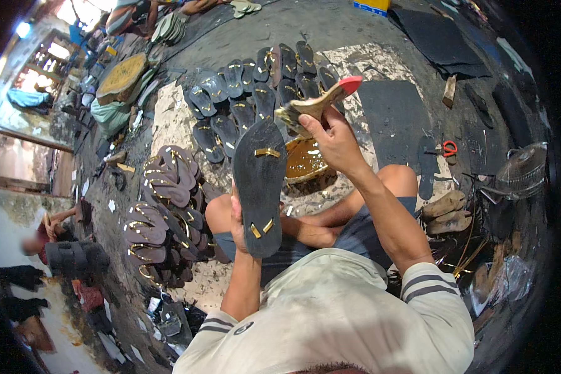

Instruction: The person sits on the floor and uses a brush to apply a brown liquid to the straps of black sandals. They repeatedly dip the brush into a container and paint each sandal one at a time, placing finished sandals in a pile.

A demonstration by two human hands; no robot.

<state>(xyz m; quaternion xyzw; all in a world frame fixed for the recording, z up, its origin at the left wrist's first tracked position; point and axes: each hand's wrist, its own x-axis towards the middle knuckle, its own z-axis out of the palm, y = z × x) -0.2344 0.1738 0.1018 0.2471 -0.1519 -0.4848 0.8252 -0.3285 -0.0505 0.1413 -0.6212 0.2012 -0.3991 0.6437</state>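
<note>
My left hand (237, 219) holds a dark sandal sole (259, 184) upright by its lower edge; the sole shows three gold strap tabs. My right hand (333, 138) grips a wooden brush with a red end (325, 98), raised just above and right of the sole's top. Below the right hand sits a round bowl of brown glue (302, 160) on the floor. My bare knees and blue shorts lie under both hands.
Rows of dark soles (249, 87) lie spread ahead. A pile of purple-brown soles with gold straps (165, 206) is stacked at the left. Orange-handled scissors (447, 148), dark rubber sheets (393, 118), a fan (522, 171) sit to the right. Other people work at the far left and top.
</note>
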